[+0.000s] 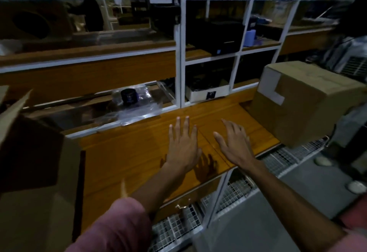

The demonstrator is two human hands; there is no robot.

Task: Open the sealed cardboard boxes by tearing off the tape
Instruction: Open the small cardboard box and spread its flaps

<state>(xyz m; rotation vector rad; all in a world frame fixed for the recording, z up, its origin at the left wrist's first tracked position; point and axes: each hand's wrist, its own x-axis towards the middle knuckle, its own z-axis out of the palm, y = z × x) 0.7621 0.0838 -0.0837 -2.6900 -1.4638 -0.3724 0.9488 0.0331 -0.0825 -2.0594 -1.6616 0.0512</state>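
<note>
Closed brown cardboard box (305,103) at right, white tape (270,85) across its corner

No text, label or number is sharp enough to read.

The surface (127,152) is warm orange-brown wood with long grain lines running across it, and the shelf frame (180,57) behind it is painted white. The sealed box (309,101) on the right is plain tan cardboard with a white label patch (270,85) wrapped over its near top corner, while the open box (39,172) on the left is the same tan (its inside reads a much darker brown in shadow). Both sleeves are pink (117,230), a black jar (129,97) sits among clear glossy plastic wrap (143,109), and the mesh panels (234,194) below are white wire in a fine grid.
</note>
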